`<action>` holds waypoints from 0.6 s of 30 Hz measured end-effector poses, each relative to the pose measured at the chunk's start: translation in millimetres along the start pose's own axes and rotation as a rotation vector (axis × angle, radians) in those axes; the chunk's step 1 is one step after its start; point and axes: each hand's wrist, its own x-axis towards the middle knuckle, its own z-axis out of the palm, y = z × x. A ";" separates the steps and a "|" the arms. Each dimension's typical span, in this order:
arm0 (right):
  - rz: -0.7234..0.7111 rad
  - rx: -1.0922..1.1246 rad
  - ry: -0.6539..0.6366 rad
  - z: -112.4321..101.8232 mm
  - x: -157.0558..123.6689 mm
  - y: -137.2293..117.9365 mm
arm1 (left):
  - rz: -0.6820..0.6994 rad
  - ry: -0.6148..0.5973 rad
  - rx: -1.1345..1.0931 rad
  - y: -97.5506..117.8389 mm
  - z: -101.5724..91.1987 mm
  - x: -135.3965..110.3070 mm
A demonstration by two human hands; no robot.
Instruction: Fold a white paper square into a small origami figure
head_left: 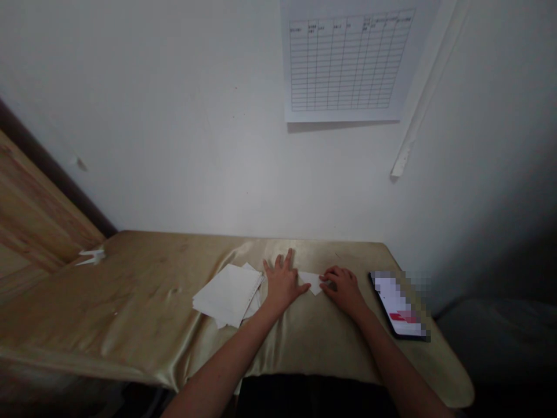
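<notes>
A small piece of folded white paper (312, 281) lies on the gold satin-like cloth, its lower edge coming to a point. My left hand (282, 284) rests at its left side with the fingers spread, the thumb reaching to the paper's edge. At the right end of the paper, my right hand (343, 288) has its fingers curled, thumb and forefinger closed on the corner. Left of my left hand sits a loose stack of white paper sheets (228, 293), some sticking out unevenly beneath the top one.
A phone (398, 307) with a lit, partly blurred screen lies on the right of the cloth-covered table (130, 290). A small white folded item (92, 255) is at the far left, near a wooden panel (35, 209). A printed chart (343, 64) hangs on the wall behind.
</notes>
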 end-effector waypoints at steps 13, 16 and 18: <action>-0.013 -0.007 0.017 1.6 -0.3 1.3 | -0.045 -0.079 -0.019 6.9 9.6 -10.2; -0.006 0.004 0.010 1.2 -0.6 1.0 | -0.057 -0.113 -0.033 5.9 11.1 -10.9; -0.006 0.012 0.008 1.0 -1.1 0.8 | -0.080 -0.137 -0.050 4.8 12.5 -11.3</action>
